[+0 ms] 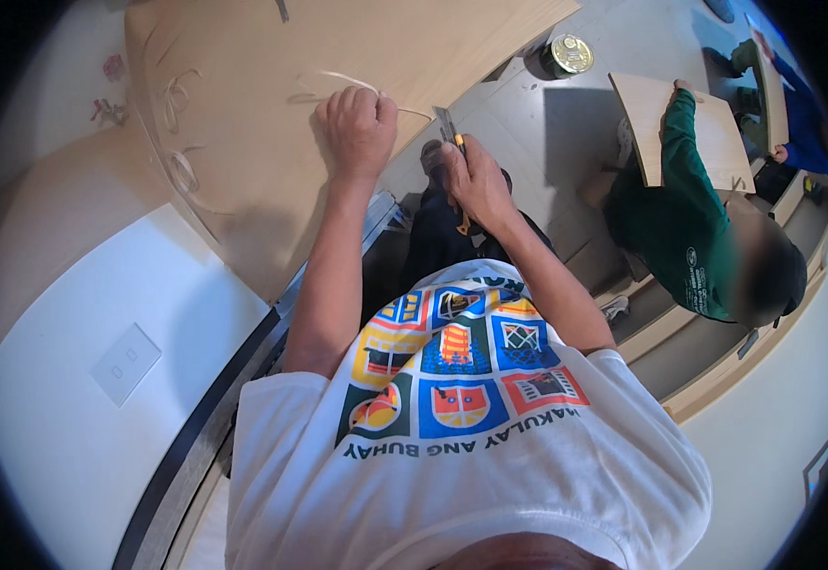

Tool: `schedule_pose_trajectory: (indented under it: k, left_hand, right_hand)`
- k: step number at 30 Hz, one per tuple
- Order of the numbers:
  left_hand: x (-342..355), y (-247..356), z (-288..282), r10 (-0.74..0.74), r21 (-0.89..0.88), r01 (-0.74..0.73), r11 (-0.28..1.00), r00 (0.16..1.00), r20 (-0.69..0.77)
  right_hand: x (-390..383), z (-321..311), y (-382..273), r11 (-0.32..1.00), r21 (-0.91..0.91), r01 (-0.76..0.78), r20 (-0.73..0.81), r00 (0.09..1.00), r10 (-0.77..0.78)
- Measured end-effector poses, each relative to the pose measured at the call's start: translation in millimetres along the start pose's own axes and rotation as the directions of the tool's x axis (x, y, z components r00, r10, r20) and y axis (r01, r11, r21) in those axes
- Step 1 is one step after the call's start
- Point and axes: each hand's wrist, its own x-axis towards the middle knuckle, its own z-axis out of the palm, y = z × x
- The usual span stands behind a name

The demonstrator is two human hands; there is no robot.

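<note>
My left hand (355,133) is closed in a fist on the large light-brown board (253,123). A thin pale strip (338,76) passes at its fingers, one end curling over the board and the other reaching toward the board's edge. The part inside my fist is hidden. My right hand (479,185) is wrapped round a utility knife (459,141) with yellow-orange parts, held just off the board's edge. Its bared blade points up and away, close to the strip's end. More curled pale strips (175,103) lie farther left on the board.
A round tin with a gold lid (571,55) stands on the tiled floor beyond the board. At right a co-worker in a green top (675,218) holds a wooden panel (704,133). Another person in blue is behind. A white wall with a switch plate (125,365) is at left.
</note>
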Motion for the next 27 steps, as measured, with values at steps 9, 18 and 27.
schedule_pose_trajectory:
  k: [9, 18, 27]
  left_hand:
    - [-17.4, -9.8, -10.4, 0.021, -0.057, -0.018, 0.998, 0.998, 0.051]
    - [-14.4, -6.5, -6.2, 0.022, -0.030, -0.023, 0.999, 0.999, -0.028]
    - [-17.3, -7.3, -10.7, -0.003, -0.035, 0.004, 0.999, 0.999, 0.040]
  right_hand:
    - [1.5, -10.8, -2.9, 0.999, 0.042, 0.005, -0.008, 1.000, -0.004]
    - [-4.8, -7.4, 0.3, 0.999, 0.044, -0.015, 0.037, 0.999, 0.013]
    - [-9.3, 4.3, -3.7, 0.994, 0.078, -0.074, 0.001, 0.997, 0.074]
